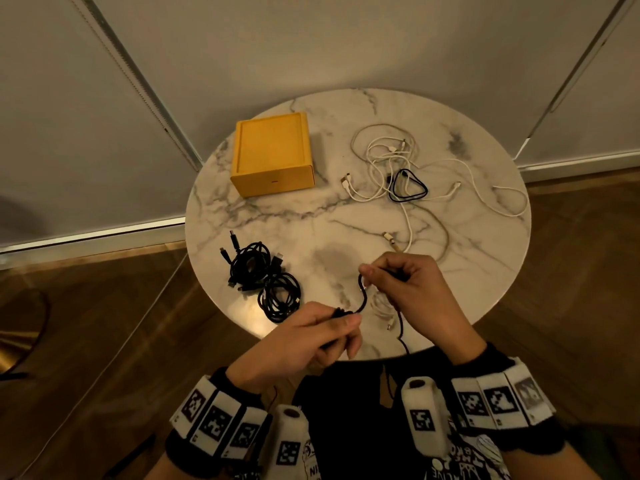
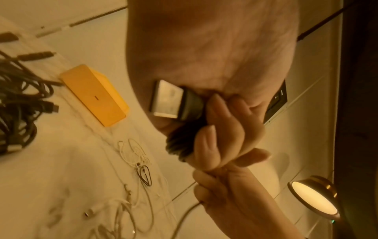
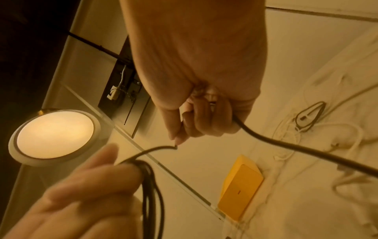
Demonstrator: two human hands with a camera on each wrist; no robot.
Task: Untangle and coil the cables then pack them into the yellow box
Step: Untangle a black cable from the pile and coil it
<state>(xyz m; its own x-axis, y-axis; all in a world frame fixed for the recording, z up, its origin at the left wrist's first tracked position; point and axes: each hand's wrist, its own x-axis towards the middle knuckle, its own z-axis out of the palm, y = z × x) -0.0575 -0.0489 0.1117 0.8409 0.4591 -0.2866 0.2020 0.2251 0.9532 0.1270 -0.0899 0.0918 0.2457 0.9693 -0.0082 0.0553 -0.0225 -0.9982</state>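
Note:
A black cable (image 1: 362, 295) runs between my two hands above the table's near edge. My left hand (image 1: 346, 318) grips a small coil of it (image 2: 180, 142) with a silver USB plug (image 2: 166, 98) sticking out. My right hand (image 1: 367, 271) pinches the free length (image 3: 286, 145), which hangs down past the table edge. The yellow box (image 1: 273, 154) stands closed at the far left of the table. Two black coiled cables (image 1: 266, 282) lie at the near left. A tangle of white cables (image 1: 388, 161) and a small black loop (image 1: 408, 187) lie at the far right.
Everything sits on a round marble table (image 1: 311, 220), with wooden floor around it and grey walls behind. A lit round lamp (image 3: 55, 134) shows in both wrist views. One white cable (image 1: 509, 202) reaches the table's right edge.

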